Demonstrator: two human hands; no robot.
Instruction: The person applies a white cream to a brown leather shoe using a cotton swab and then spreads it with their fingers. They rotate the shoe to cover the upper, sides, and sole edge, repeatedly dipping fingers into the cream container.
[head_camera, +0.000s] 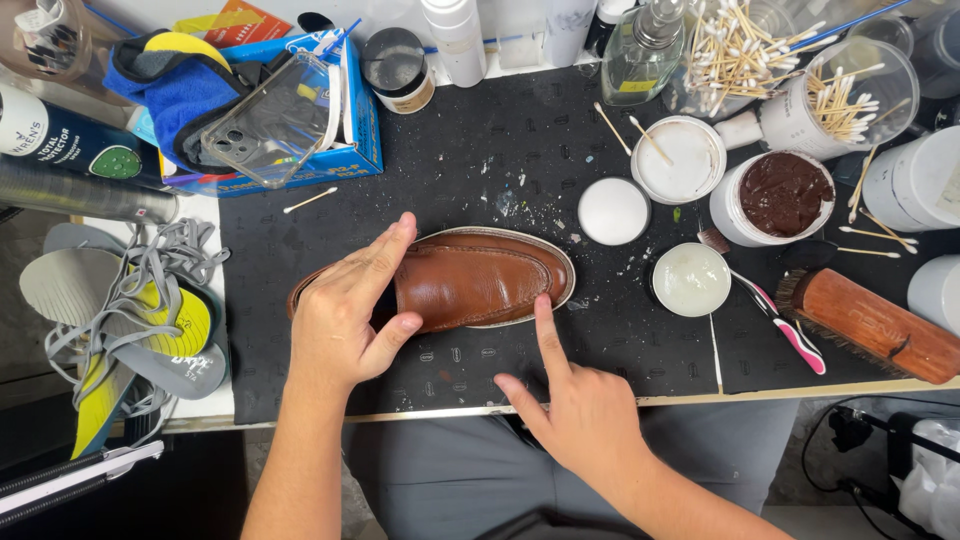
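Note:
A brown leather shoe (480, 280) lies on its side on a black mat (500, 150), toe pointing right. My left hand (345, 315) wraps over the shoe's heel and opening, thumb below and fingers on top. Near the toe, my right hand (575, 400) has its index finger stretched out, the tip touching the shoe's lower side; the other fingers are curled and hold nothing.
To the right stand an open jar of brown cream (785, 195), a small pot of clear paste (690, 280), white lids, a pink toothbrush (790, 330), a wooden brush (870, 325) and cotton swabs (740, 50). Insoles and grey laces (130, 310) lie at the left, a blue box (290, 120) behind.

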